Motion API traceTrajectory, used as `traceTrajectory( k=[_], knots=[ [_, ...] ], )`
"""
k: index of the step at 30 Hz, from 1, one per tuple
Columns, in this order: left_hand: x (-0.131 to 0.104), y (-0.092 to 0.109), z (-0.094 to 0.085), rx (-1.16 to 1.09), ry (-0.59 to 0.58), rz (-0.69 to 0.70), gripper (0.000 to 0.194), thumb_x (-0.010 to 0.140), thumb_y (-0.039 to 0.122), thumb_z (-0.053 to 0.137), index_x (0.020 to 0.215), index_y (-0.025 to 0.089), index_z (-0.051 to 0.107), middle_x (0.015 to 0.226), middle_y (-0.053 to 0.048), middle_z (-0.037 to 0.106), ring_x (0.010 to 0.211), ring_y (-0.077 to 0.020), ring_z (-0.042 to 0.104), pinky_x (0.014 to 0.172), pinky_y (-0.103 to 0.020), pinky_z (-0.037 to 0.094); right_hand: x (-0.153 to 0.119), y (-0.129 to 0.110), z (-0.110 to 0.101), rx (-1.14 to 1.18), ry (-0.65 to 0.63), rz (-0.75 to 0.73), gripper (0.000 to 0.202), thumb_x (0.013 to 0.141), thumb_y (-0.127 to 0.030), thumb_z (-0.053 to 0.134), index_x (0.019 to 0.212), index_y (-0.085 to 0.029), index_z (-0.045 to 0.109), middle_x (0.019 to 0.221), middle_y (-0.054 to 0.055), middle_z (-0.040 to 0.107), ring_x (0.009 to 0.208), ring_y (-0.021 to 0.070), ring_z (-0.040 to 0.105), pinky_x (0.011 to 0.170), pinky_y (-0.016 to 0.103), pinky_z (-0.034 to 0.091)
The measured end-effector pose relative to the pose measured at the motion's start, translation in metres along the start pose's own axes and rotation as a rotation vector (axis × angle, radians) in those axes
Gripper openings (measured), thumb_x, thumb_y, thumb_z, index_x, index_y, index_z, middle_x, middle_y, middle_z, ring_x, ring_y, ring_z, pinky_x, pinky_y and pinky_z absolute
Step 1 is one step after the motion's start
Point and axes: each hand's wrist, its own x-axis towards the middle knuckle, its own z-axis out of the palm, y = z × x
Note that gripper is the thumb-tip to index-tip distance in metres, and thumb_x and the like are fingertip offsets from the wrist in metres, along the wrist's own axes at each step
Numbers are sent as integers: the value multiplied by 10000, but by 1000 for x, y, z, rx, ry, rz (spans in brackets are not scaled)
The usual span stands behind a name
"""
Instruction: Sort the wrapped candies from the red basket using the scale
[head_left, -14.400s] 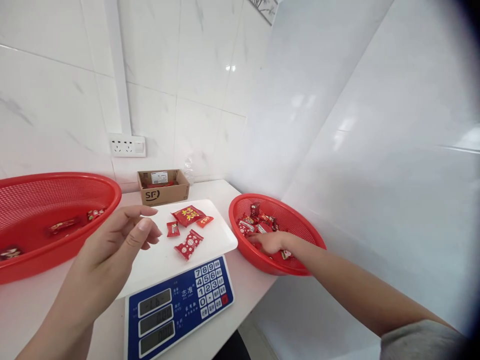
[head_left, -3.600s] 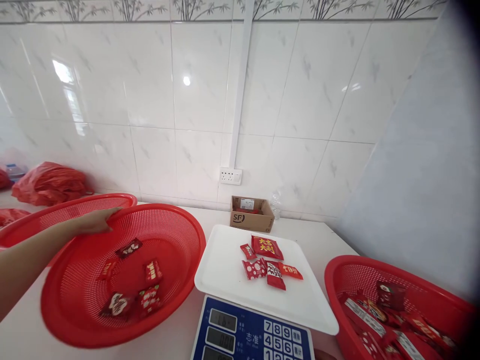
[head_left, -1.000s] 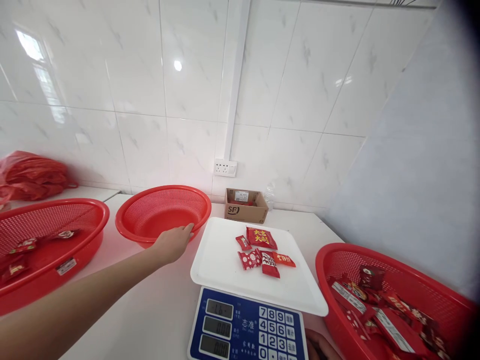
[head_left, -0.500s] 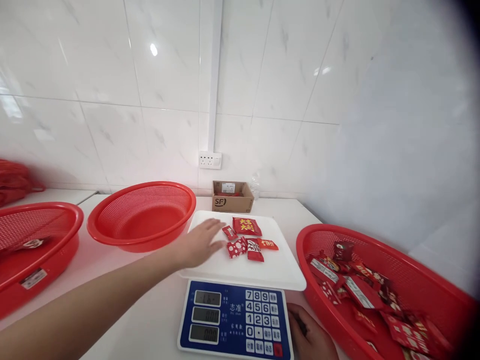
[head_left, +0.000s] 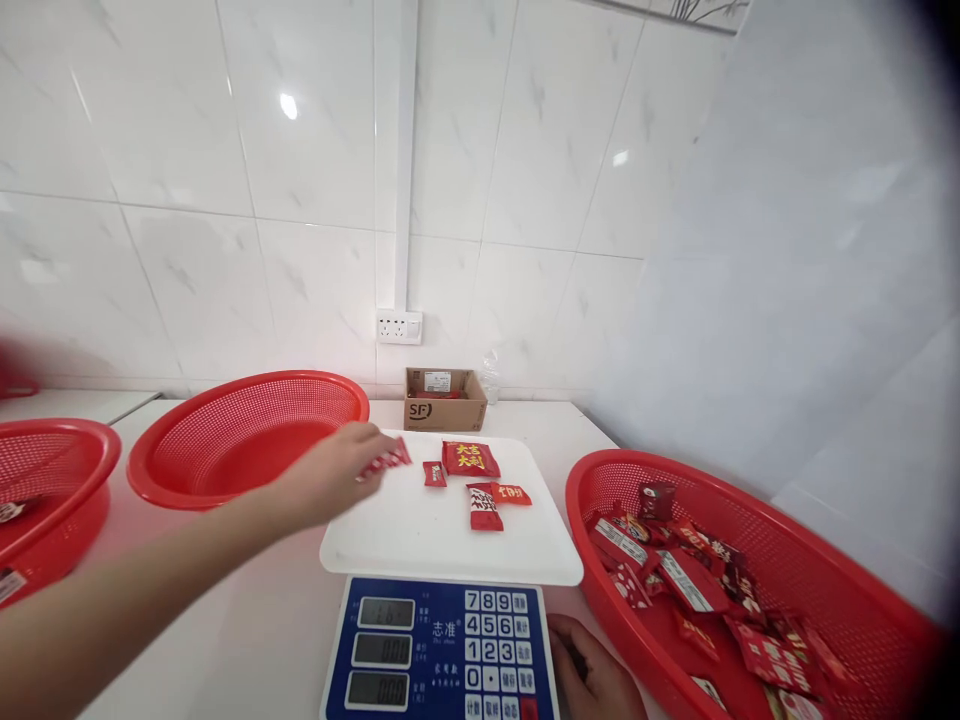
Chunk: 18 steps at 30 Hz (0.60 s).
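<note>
My left hand (head_left: 319,482) pinches a small red packet with white dots (head_left: 391,457) above the left part of the white scale pan (head_left: 420,545). On the pan lie a larger red packet with yellow lettering (head_left: 471,459), a tiny red packet (head_left: 434,474), a red-and-white packet (head_left: 485,508) and an orange-red packet (head_left: 513,494) touching it. In front is the scale's blue keypad panel (head_left: 442,652). Against that panel's right side, my right hand (head_left: 596,675) is curled closed; most of its fingertips are hidden, and whatever they hold cannot be seen.
At the right stands a red basket (head_left: 592,500) with many wrapped packets inside. Another red basket (head_left: 161,490) is behind my left forearm, and a third basket (head_left: 97,500) at the far left holds a packet. A small cardboard box (head_left: 450,414) sits by the wall.
My left hand has picked up the dotted packet from the pan and moved left with it. The view has shifted slightly; my right hand stays beside the scale.
</note>
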Motion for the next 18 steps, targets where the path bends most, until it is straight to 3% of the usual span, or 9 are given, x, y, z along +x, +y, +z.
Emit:
traceTrajectory(
  k=[3, 6, 10, 13, 15, 18],
  knots=[
    [-10, -39, -23, 90, 10, -276, 332, 811, 330, 385, 1075, 251, 571, 1078, -67, 571, 1017, -269, 524, 808, -396, 448, 1, -1, -1, -12, -2, -4, 336, 786, -437, 435, 945, -220, 636, 1002, 61, 689, 878, 204, 638, 734, 243, 502],
    [-16, -53, -25, 38, -26, -396, 442, 813, 462, 379, 1169, 233, 507, 1189, -86, 528, 1081, -291, 497, 842, -424, 443, 3, -1, 0, -5, -5, -3, 332, 786, -437, 432, 938, -224, 636, 995, 60, 692, 867, 201, 641, 729, 243, 502],
    [-8, -21, 4, -105, -91, -307, 539, 817, 545, 351, 1265, 252, 414, 1343, -70, 427, 1239, -264, 376, 969, -418, 371, 3, -3, 1, -2, 22, -9, 320, 769, -439, 450, 903, -227, 650, 967, 55, 701, 844, 201, 650, 702, 237, 507],
    [10, 16, 35, -207, -205, -202, 684, 813, 567, 346, 1386, 215, 219, 1472, -98, 220, 1336, -243, 225, 1055, -400, 263, 1, -7, 1, -20, 58, -21, 308, 762, -434, 454, 871, -232, 660, 940, 51, 708, 824, 202, 654, 685, 238, 509],
    [25, 37, 55, -259, -281, -228, 822, 777, 640, 346, 1423, 217, 66, 1507, -119, 57, 1369, -274, 64, 1070, -442, 205, -1, -9, 1, -28, 77, -28, 312, 765, -434, 450, 867, -231, 663, 923, 52, 711, 813, 200, 655, 684, 239, 509],
    [50, 60, 77, -256, -256, -268, 943, 713, 724, 344, 1427, 210, 4, 1504, -150, -23, 1361, -314, -34, 1070, -495, 138, -1, -10, 2, -36, 107, -42, 318, 761, -439, 449, 847, -225, 668, 888, 51, 715, 791, 198, 655, 672, 237, 507]
  ],
)
